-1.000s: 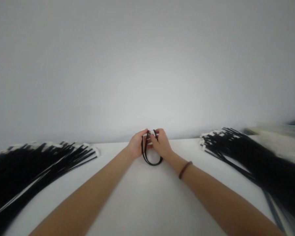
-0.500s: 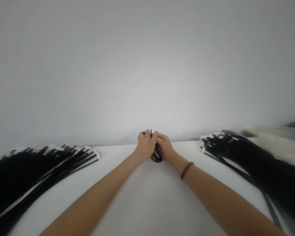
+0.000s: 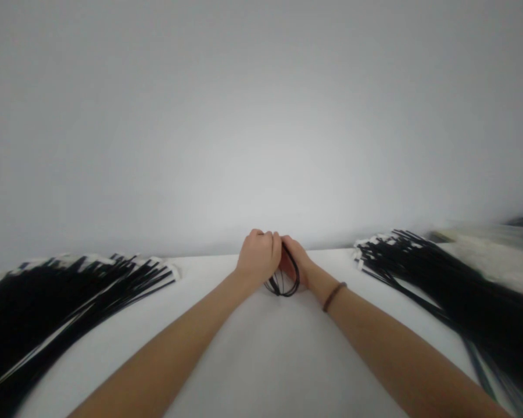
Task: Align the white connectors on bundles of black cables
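A thin black cable hangs in loops between my two hands near the far edge of the white table. My left hand is closed, its fingers wrapped over the cable's upper part, and its back faces me. Close against it on the right, my right hand grips the same cable, with part of its palm showing behind the loop. The fingertips of both hands meet at the top and partly hide each other. Below the hands the loops spread into a rounded shape.
A wide pile of black cables with white ends lies at the left of the table. Another such bundle lies at the right. Translucent plastic bags rest behind it. A pale wall rises at the back.
The cable loop has opened wider and hangs a little lower between my hands. My left hand has turned so its fingers curl over, and my right hand has shifted slightly right.
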The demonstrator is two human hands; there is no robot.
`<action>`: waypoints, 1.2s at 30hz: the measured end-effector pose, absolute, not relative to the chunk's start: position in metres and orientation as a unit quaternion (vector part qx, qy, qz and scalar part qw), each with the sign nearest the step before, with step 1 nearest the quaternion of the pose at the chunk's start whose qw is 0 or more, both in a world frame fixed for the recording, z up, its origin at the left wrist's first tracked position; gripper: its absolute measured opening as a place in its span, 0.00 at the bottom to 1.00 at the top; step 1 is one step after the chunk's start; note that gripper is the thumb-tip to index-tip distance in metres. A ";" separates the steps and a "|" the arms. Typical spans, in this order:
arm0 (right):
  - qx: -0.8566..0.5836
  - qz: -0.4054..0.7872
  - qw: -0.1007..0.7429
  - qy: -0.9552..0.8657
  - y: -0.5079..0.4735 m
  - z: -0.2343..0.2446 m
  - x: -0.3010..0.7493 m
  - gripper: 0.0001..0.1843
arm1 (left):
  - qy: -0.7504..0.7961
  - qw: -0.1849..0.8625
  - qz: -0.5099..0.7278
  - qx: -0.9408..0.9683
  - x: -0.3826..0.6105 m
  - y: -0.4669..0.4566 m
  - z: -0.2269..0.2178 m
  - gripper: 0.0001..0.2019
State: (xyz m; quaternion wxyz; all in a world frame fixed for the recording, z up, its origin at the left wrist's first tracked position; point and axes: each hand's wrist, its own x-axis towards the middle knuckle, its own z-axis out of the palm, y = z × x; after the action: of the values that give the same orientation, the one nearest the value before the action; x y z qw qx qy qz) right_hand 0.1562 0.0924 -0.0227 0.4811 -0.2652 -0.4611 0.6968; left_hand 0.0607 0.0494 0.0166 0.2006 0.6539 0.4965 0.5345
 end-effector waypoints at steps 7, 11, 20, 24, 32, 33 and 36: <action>-0.244 0.764 0.440 -0.404 0.089 -0.016 0.159 0.11 | 0.518 0.323 0.538 0.582 0.038 0.069 0.023 0.06; -0.247 0.750 0.446 -0.421 0.089 -0.016 0.157 0.11 | 0.483 0.421 0.549 0.537 0.034 0.070 0.016 0.10; -0.263 0.776 0.445 -0.361 0.097 -0.023 0.165 0.06 | 0.459 0.580 0.570 0.359 0.020 0.087 -0.005 0.05; -0.230 0.799 0.444 -0.334 0.101 -0.024 0.169 0.08 | 0.442 0.638 0.539 0.327 0.018 0.087 -0.003 0.08; -0.282 0.731 0.529 -0.325 0.096 -0.020 0.163 0.11 | 0.422 0.630 0.571 0.315 0.022 0.086 -0.003 0.12; -0.283 0.717 0.540 -0.336 0.096 -0.021 0.162 0.12 | 0.424 0.621 0.578 0.317 0.023 0.087 -0.005 0.10; -0.290 0.692 0.554 -0.362 0.096 -0.022 0.160 0.13 | 0.422 0.589 0.599 0.341 0.025 0.089 -0.012 0.08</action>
State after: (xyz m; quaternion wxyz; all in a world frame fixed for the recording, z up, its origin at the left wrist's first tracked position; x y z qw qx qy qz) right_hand 0.1599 0.0957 -0.0224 0.5537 -0.2895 -0.3621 0.6918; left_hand 0.0253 0.0887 -0.0121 0.5892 0.3413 0.4215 0.5989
